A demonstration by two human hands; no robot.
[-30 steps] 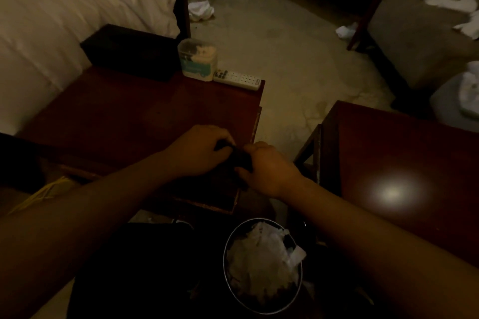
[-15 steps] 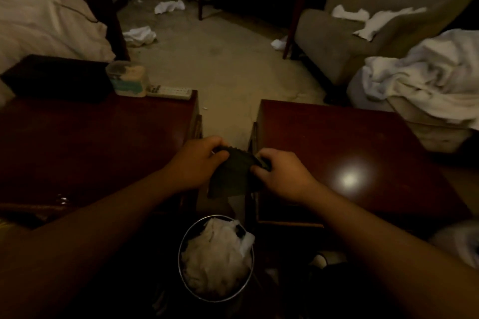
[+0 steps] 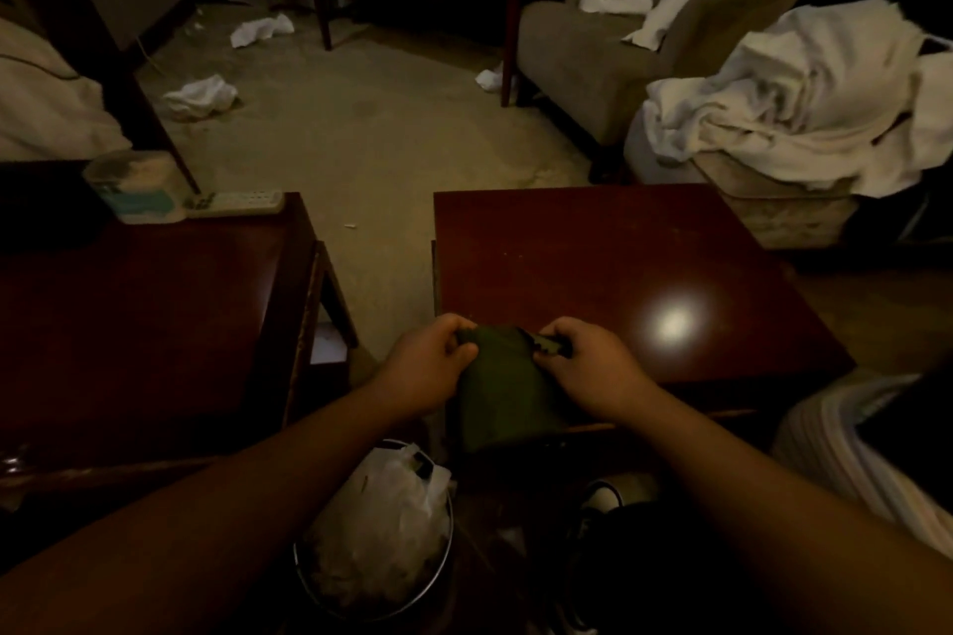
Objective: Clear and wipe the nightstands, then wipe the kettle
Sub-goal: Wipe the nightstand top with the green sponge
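- A person's left hand (image 3: 430, 361) and right hand (image 3: 593, 366) each pinch a top corner of a dark green cloth (image 3: 503, 387), fingers curled around the fabric.
- The cloth hangs over the near edge of the right nightstand (image 3: 619, 253), at its near left corner.
- The left nightstand (image 3: 154, 315) carries a plastic container (image 3: 136, 188) and a white remote control (image 3: 237, 204) at its far right corner, touching each other.
- A round bin (image 3: 381, 552) stuffed with white waste sits on the floor below the hands.
- White linen (image 3: 804, 98) is piled beyond the right nightstand.
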